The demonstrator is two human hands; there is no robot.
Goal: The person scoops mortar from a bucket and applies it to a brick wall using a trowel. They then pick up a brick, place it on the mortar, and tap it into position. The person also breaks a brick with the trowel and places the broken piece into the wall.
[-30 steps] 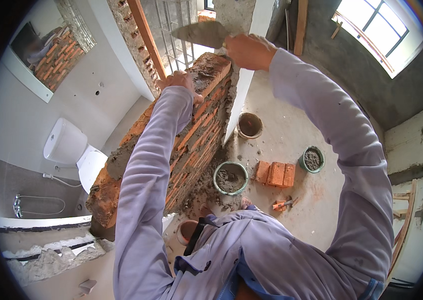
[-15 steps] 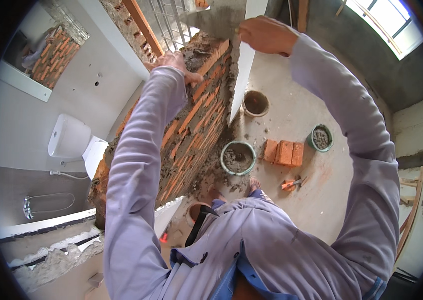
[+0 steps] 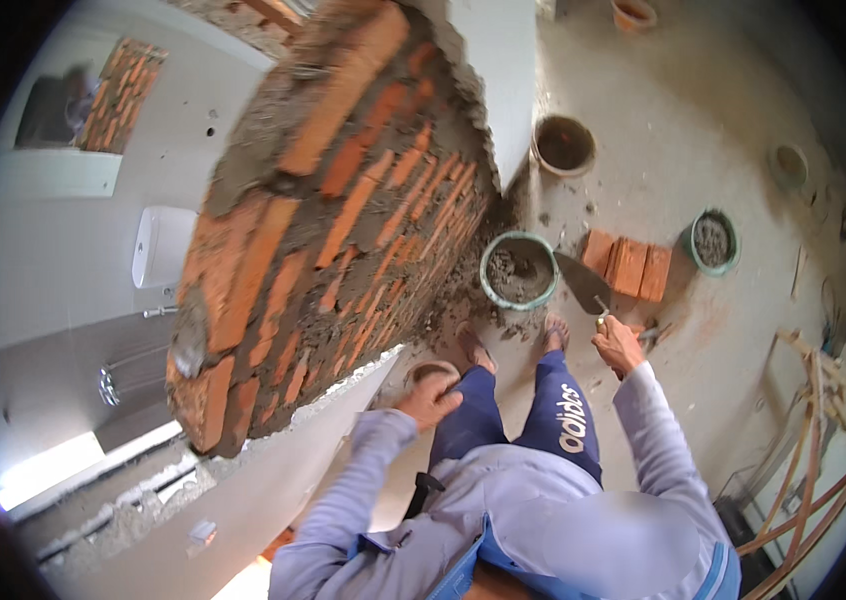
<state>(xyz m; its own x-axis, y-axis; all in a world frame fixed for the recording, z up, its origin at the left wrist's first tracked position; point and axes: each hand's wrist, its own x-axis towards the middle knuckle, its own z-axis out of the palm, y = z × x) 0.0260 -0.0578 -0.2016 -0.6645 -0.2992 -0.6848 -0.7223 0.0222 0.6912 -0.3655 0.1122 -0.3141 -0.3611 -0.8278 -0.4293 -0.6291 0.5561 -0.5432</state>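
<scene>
My right hand [image 3: 620, 346] grips the handle of a trowel [image 3: 583, 284], its pointed blade tilted up beside a green-rimmed bucket of mortar [image 3: 520, 272]. My left hand [image 3: 430, 399] is empty and slightly blurred, with its fingers loosely apart. It hovers by my left thigh, over a small round container [image 3: 435, 373] that it partly hides. To the left rises a rough brick wall [image 3: 348, 215], mortar smeared over its joints and top. Several orange bricks [image 3: 627, 265] lie together on the floor, just beyond the trowel.
A second mortar bucket [image 3: 712, 242] stands right of the bricks. A dark-mouthed bucket [image 3: 563, 146] sits near the white wall edge [image 3: 503, 90]. Wooden framing [image 3: 811, 440] leans at the right. Behind the brick wall are a toilet tank [image 3: 162, 247] and a mirror [image 3: 78, 100].
Both hands have come down from the top of the brick wall to waist height. The trowel now shows in my right hand. The view has shifted, bringing the wall closer.
</scene>
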